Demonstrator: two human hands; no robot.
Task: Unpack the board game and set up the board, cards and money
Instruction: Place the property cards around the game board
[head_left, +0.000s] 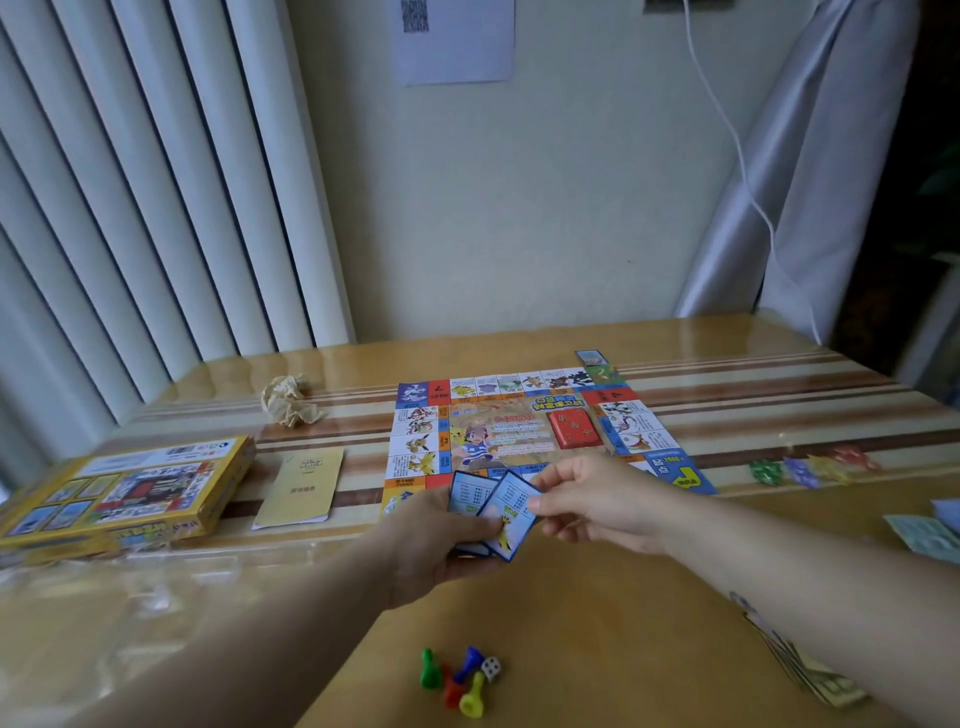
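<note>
Two hands meet at centre frame. My left hand (436, 540) grips a small stack of blue-bordered cards (467, 493), faces up so I can read them. My right hand (597, 501) pinches the top card (511, 512) by its edge, probably to deal it off. Just beyond, the board (519, 431) lies unfolded on the desk (623, 597), a red deck (574, 428) on its middle. Pawns (457, 680) sit at the bottom, money (924, 535) at the right edge, and the box (124, 488) at the left.

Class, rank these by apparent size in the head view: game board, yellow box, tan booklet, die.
1. game board
2. yellow box, a close second
3. tan booklet
4. die, smallest though nearest the camera
</note>
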